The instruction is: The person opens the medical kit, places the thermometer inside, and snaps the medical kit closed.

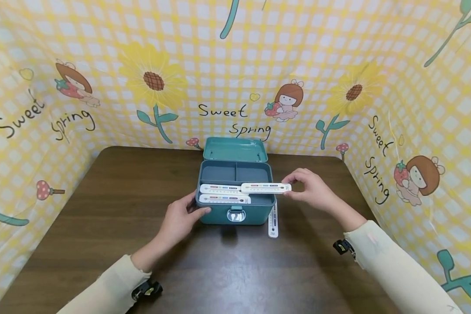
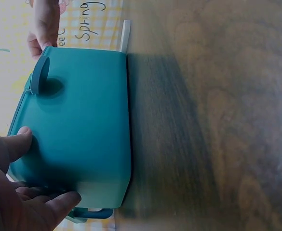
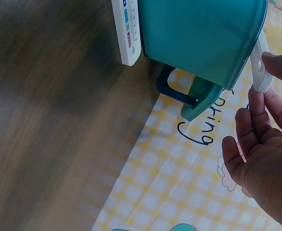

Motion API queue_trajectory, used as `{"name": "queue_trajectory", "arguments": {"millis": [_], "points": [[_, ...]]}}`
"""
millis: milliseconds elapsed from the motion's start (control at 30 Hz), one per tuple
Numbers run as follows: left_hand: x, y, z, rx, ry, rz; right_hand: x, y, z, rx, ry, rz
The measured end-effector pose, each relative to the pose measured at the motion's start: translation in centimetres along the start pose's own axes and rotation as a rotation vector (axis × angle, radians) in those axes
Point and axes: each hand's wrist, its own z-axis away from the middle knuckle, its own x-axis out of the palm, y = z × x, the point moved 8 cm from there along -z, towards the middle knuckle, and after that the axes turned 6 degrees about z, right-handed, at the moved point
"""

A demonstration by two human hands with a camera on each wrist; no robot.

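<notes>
A teal storage box (image 1: pixel 216 216) stands on the table with its lid (image 1: pixel 235 149) tipped back. My left hand (image 1: pixel 180 218) holds its front left corner, thumb on the front face and fingers along the side. Between thumb and fingertips, my right hand (image 1: pixel 312 190) pinches one end of a white thermometer (image 1: pixel 264 188). That thermometer reaches over the box's right rim and overlaps the end of another thermometer (image 1: pixel 220 189). A further thermometer (image 1: pixel 224 199) lies at the front of the box. In the right wrist view, the pinched thermometer (image 3: pixel 259 70) shows its holed end.
One more thermometer (image 1: pixel 273 222) lies on the brown table (image 1: pixel 141 183) against the box's right side. A divider (image 1: pixel 236 171) splits the back of the box into two compartments. Yellow checked cloth (image 1: pixel 235 65) surrounds the table at the back and sides.
</notes>
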Motion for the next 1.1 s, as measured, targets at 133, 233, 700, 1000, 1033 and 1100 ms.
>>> {"name": "queue_trajectory", "arguments": {"millis": [133,233,700,1000,1033,1100], "points": [[-0.1,-0.2,0.1,-0.024,-0.002,-0.011,0.2,-0.4,-0.5,-0.025,-0.035,0.027],[-0.1,-0.2,0.1,-0.027,0.0,-0.008,0.2,-1.0,-0.9,-0.039,-0.055,0.046],[-0.2,0.0,-0.1,-0.037,-0.016,-0.022,1.1,-3.0,-3.2,-0.08,-0.134,0.16],[-0.3,-0.1,0.0,-0.054,-0.011,-0.035,1.6,-4.4,-3.9,-0.087,-0.163,0.188],[-0.3,-0.1,0.0,-0.056,-0.011,-0.035,1.7,-4.5,-3.9,-0.089,-0.166,0.189],[-0.2,0.0,0.0,-0.058,-0.013,-0.033,1.8,-4.7,-4.0,-0.097,-0.166,0.187]]}}
